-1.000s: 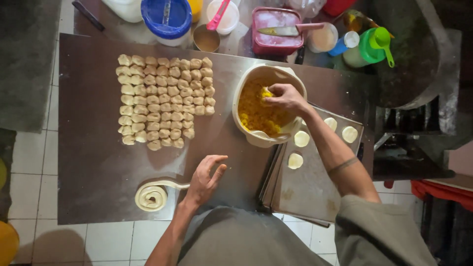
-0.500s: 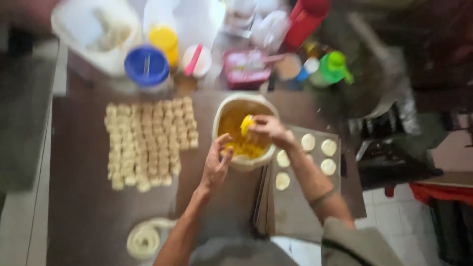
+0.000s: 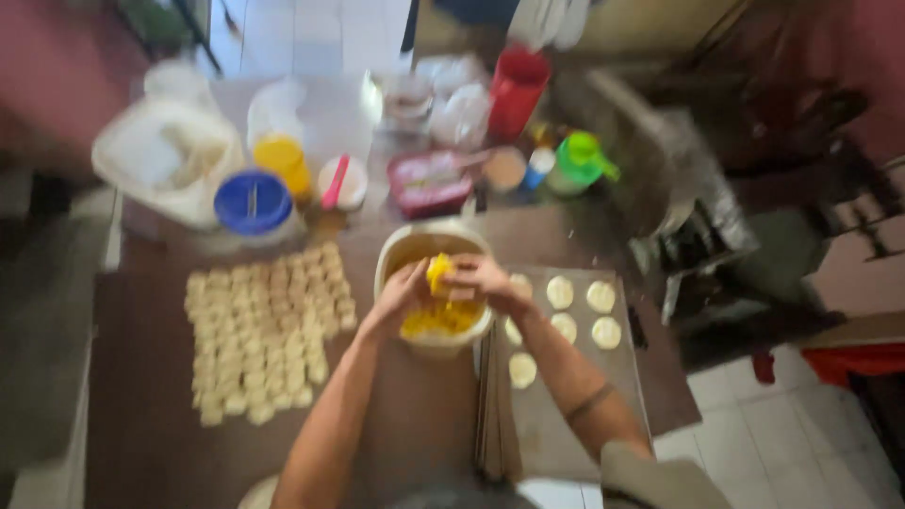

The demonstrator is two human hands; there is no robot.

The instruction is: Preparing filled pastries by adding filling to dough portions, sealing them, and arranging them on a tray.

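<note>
Obs.: both hands meet over the cream bowl (image 3: 386, 259). Right hand (image 3: 485, 281) and left hand (image 3: 403, 290) pinch one lump of yellow filling (image 3: 438, 273) between their fingertips, just above the filling left in the bowl. Frame is motion-blurred; which fingers bear on the lump cannot be told, but both hands are closed on it, neither is free.

Judgement on the step: portioning looks like the work in hand. To do it well, keep the lump over the bowl so crumbs fall back in, and roll it with the fingertips only, light pressure, so it stays compact and does not smear onto the palms.

Surroundings: right of the bowl, a dark tray (image 3: 566, 415) carries pale dough discs (image 3: 560, 291), well spaced and bare of filling. Left of the bowl, a dense block of small dough pieces (image 3: 264, 330) lies in rows on the brown table (image 3: 141, 434). Behind: a blue-lidded tub (image 3: 252, 203), a red container (image 3: 517, 90), a green-capped bottle (image 3: 577, 160).
</note>
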